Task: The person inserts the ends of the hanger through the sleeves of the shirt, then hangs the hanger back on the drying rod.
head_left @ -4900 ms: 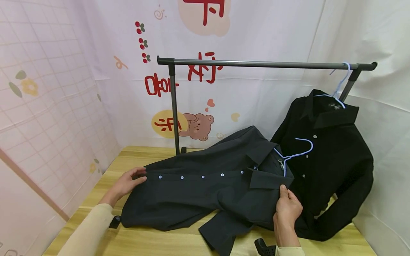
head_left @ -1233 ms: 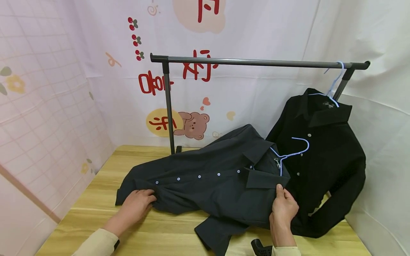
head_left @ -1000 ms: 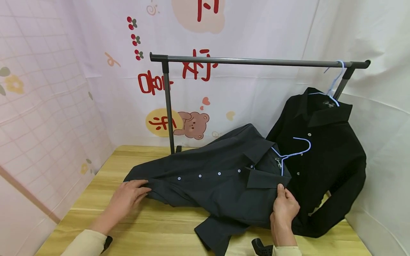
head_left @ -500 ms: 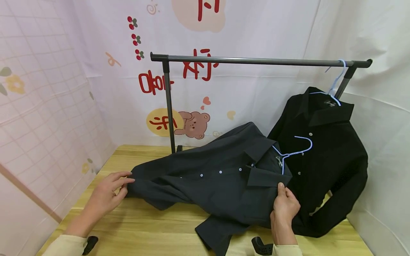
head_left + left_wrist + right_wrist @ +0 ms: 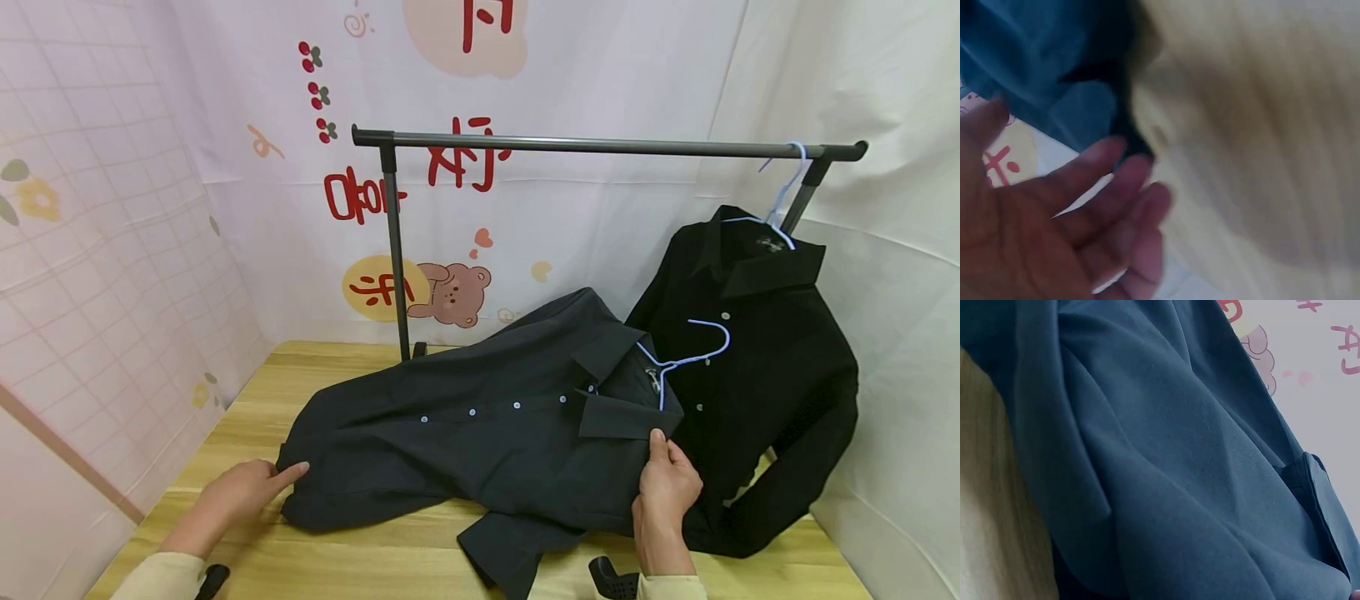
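A dark button-up shirt lies across the table, collar to the right, with a light blue hanger inside its neck. My right hand pinches the shirt just below the collar, thumb on top. At the hem end is my left hand, its thumb over the fabric edge in the head view. The left wrist view shows that hand's fingers loosely bent and apart from the thumb, beside the shirt's edge. Only shirt cloth fills most of the right wrist view; the right hand is nearly out of it.
A grey metal clothes rail stands behind. From its right end hangs a black shirt on another blue hanger, its lower part resting on the wooden table. A printed white cloth backs the scene.
My left hand has moved from the front edge to the hem end, then nearer to me. The shirt's lower front corner has spread out toward me. My right hand keeps its hold.
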The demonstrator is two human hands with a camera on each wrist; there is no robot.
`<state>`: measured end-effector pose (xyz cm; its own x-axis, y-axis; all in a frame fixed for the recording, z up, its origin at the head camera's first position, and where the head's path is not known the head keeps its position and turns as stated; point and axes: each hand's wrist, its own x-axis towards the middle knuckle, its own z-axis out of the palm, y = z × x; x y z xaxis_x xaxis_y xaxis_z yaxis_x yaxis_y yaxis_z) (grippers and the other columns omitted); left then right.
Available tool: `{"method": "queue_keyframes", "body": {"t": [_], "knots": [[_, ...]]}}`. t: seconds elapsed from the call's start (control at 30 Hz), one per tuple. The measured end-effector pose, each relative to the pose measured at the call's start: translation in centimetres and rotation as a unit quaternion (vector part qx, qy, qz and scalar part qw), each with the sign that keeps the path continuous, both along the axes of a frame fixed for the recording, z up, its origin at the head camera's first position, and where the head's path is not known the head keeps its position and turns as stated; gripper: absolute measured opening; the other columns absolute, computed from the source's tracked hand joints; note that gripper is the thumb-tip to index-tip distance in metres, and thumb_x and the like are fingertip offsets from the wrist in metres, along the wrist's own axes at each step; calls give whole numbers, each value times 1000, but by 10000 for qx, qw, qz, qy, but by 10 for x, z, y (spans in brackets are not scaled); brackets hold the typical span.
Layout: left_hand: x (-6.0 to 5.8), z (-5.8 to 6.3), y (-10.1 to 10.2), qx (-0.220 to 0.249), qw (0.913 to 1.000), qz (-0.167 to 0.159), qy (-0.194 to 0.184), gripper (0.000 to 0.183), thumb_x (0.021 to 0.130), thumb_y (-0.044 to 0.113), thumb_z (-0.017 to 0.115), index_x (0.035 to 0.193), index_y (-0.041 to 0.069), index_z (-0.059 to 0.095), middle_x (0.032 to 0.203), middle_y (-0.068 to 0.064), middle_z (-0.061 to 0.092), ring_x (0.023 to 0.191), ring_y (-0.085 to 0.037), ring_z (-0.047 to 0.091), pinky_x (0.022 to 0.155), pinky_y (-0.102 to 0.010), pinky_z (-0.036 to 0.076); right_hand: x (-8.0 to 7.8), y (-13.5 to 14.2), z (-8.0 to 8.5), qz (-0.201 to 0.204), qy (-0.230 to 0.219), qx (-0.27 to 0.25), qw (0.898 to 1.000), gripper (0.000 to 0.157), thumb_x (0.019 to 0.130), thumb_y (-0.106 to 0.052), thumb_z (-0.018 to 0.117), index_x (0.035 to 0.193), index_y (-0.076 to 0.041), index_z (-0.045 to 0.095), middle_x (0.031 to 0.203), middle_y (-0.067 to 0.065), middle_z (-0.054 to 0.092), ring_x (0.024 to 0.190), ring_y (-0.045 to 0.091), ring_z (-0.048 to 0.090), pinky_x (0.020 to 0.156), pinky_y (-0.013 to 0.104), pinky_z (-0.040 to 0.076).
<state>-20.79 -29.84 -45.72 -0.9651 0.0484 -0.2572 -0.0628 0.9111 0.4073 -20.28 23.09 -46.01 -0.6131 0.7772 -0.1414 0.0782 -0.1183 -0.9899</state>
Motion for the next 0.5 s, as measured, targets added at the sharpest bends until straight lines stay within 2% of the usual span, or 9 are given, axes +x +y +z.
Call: {"method": "queue_keyframes", "body": {"t": [0.03,0.1,0.2,0.3,0.4,0.5], "knots": [[1,-4,-1,114,9998,-36,-172,64,98,59,49,89,-2,68,78,-8,63,70,-23,59,63,-40,46,0,0,0,25,-2,-5,10000,50,99,-40,60,125,2,65,103,2,57,88,11,51,80,29,40],[3,-11,-2,509,9982,-155,-284,55,97,54,56,77,3,65,66,-3,55,60,-18,51,57,-33,41,0,-1,0,55,-3,-13,10000,50,99,-40,59,125,1,65,104,4,58,88,11,50,80,30,40],[4,-18,-3,1197,9915,-504,-111,36,96,34,65,73,7,62,60,2,47,53,-13,43,52,-27,36,0,-1,1,73,-6,-29,10000,51,99,-41,59,125,1,65,104,5,58,88,12,51,80,30,40],[2,-20,-4,1826,9800,-770,157,23,98,18,62,80,5,59,64,2,44,55,-12,41,52,-26,35,0,-1,0,82,-37,-45,9999,52,98,-42,59,127,2,65,106,5,58,89,12,51,81,30,40],[0,-17,0,2612,9629,-508,456,18,103,12,53,91,-1,56,72,-2,43,61,-13,42,58,-27,38,0,-1,0,92,-68,-31,9999,53,98,-42,59,128,1,64,108,5,57,89,11,51,81,29,41],[-3,-11,6,3421,9360,-88,828,23,108,15,43,102,-6,50,82,-5,47,72,-11,50,67,-25,44,0,-1,0,111,-53,-9,9999,52,99,-42,59,126,2,65,109,7,57,89,12,50,81,30,40]]}}
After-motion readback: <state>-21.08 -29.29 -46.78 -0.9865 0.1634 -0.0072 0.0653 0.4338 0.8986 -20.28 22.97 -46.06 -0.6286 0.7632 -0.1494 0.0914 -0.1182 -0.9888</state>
